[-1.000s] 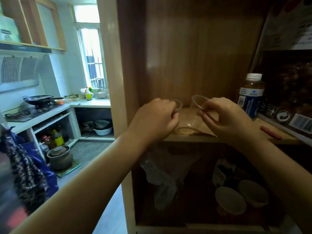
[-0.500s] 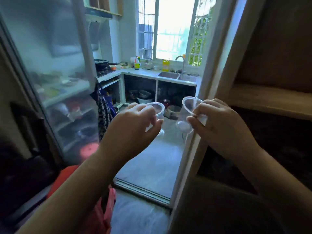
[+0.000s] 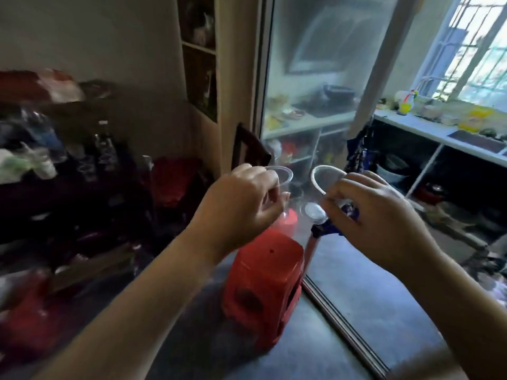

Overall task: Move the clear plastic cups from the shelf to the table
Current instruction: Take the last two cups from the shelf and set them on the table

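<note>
My left hand (image 3: 241,204) pinches a clear plastic cup (image 3: 281,176) by its side near the rim, held upright in mid-air. Just to its right, my right hand (image 3: 375,215) grips a second clear plastic cup (image 3: 319,193), which is tilted with its mouth up-left and its base toward the left hand's cup. Both cups hang above a red plastic stool. The two cups are close together but apart. The shelf is out of view. A dark cluttered table (image 3: 55,193) lies at the left, blurred.
A red plastic stool (image 3: 263,281) stands on the dark floor directly below my hands. A glass sliding door (image 3: 315,91) with a floor track (image 3: 343,330) runs behind it. Beyond lies a kitchen counter (image 3: 439,133) under a window. A dark chair back (image 3: 247,149) rises left of the door.
The view has swung left from the wooden shelf to the doorway and stool. Both hands lifted the cups off the shelf and carried them along, still side by side.
</note>
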### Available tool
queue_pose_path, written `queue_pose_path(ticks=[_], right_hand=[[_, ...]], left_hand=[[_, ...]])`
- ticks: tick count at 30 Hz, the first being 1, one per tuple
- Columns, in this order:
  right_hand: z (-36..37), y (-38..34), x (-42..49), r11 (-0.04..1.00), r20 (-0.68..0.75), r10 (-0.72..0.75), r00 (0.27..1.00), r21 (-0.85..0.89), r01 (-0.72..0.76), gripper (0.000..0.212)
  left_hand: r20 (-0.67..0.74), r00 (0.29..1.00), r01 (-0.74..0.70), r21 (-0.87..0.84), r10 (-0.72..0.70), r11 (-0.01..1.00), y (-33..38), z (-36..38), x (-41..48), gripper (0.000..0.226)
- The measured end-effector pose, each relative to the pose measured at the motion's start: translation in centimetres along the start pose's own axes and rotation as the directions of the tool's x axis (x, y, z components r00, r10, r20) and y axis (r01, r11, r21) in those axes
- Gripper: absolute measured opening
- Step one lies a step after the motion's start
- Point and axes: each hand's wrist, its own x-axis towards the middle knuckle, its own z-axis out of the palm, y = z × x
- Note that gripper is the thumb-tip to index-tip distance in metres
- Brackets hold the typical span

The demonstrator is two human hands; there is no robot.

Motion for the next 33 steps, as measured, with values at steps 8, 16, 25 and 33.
queue_pose_path(ticks=[8, 16, 25, 33], right_hand=[[10.3, -4.3, 8.3, 0.964, 0.111, -0.216, 0.970, 0.182, 0.194, 0.016], [20.1, -4.8, 16.7, 0.877, 0.193, -0.397, 0.897, 0.369, 0.309, 0.015], [30.3, -2.0, 26.5, 0.801, 0.278, -0.523, 0.806, 0.483, 0.353, 0.025], [42.2, -8.1, 32.0, 0.755, 0.371, -0.592, 0.715, 0.566, 0.331, 0.012]], left_hand=[[-0.115, 0.949, 0.305, 0.112, -0.293, 0.946, -8.9, -3.7, -5.0, 0.028], [-0.191, 0.856, 0.515, 0.236, -0.481, 0.824, -17.1, -3.8, -5.0, 0.023], [-0.221, 0.767, 0.640, 0.313, -0.602, 0.701, -27.2, -1.6, -1.3, 0.018], [-0.205, 0.682, 0.719, 0.363, -0.703, 0.592, -37.5, -2.7, -4.7, 0.016]])
